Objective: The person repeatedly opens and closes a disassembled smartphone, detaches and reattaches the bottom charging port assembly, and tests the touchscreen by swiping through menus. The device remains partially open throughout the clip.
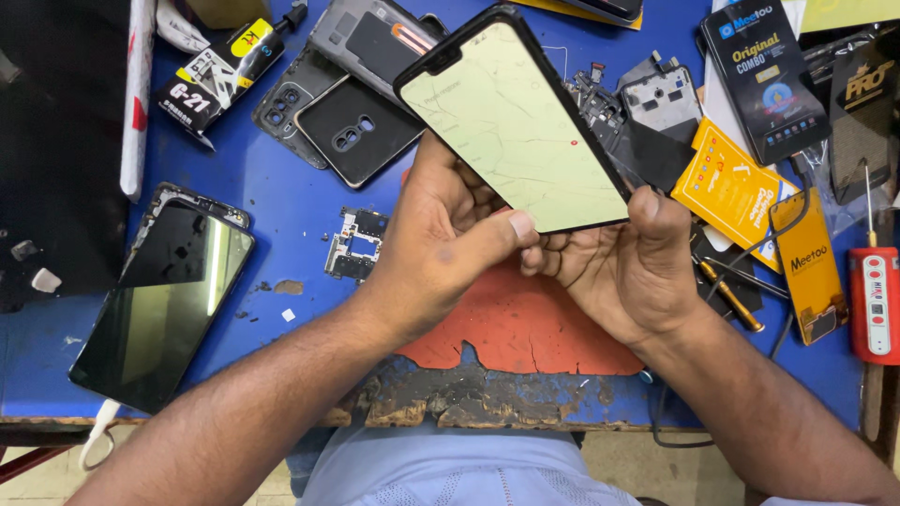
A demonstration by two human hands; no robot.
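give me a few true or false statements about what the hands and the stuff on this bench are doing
1. Both hands hold the phone screen up off the bench. True: the left hand and right hand grip its lower edge.
2. The held screen is black and unlit. False: its face looks pale green, with crack lines across it.
3. A second phone lies on the blue table to the left of the hands. True.
4. The orange mat lies at the far edge of the table. False: it lies under the hands, at the near edge.
5. The small circuit board rests in the right hand. False: it lies on the table beside the left hand.
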